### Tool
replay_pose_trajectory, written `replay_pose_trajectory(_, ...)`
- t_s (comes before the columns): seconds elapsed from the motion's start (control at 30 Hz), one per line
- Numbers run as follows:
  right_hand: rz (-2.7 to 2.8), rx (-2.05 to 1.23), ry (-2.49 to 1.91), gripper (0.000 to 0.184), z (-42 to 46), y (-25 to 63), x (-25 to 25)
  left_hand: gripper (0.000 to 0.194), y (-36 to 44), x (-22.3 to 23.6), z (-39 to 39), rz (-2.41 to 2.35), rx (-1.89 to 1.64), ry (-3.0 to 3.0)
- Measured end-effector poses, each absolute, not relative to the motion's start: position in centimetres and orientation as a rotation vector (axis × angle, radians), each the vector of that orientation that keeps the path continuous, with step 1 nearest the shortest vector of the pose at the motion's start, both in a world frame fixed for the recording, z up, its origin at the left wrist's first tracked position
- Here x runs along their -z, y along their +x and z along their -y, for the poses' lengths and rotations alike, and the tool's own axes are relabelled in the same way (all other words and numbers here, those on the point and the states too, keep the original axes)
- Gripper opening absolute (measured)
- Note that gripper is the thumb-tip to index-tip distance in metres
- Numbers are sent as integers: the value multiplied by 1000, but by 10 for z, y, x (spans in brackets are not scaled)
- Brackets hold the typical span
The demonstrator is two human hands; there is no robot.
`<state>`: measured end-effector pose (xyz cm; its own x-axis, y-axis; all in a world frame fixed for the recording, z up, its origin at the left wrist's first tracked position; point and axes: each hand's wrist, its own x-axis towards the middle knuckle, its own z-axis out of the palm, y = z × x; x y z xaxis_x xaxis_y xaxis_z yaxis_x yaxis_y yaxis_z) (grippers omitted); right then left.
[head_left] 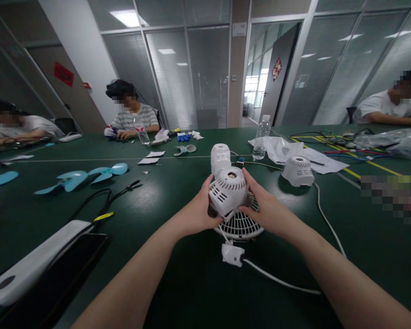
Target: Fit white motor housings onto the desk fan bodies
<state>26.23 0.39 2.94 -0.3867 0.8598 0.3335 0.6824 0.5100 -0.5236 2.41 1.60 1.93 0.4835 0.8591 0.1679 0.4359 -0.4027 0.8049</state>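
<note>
Left hand (205,208) and right hand (260,203) grip opposite sides of vented white housing (228,192), thumbs low, fingers up its sides. Housing sits above round grille (241,228) on green table (188,278); white connector box (233,255) in front, second white housing (297,171) off to the right, near paper (324,161).

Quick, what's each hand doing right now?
Left hand: curled against one side of the white slotted housing.
Right hand: partly open, against the housing's other side.

Bottle (261,139) stands behind the right housing (297,171), seemingly beside paper (324,161).
</note>
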Motion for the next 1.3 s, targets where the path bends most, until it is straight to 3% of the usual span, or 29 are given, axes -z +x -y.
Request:
replay_pose_trajectory(0.2,2267,-483,-1325,92,1,270,-39,114,22,-17,-21,-1117,-739,1973)
replay_pose_trajectory(0.37,2203,-354,-1237,87,0,262,-30,107,17,-17,-23,-1041,-721,1968)
replay_pose_trajectory(0.6,2151,-299,-1174,93,-4,256,-17,90,20,-12,-22,-1065,-721,2012)
replay_pose_trajectory(0.8,2104,-313,-1162,88,-5,257,-18,102,30,-12,-16,-1140,-755,2053)
replay_pose_trajectory(1.3,2064,-370,-1239,88,-7,261,-19,90,42,-12,-12,-1318,-858,2081)
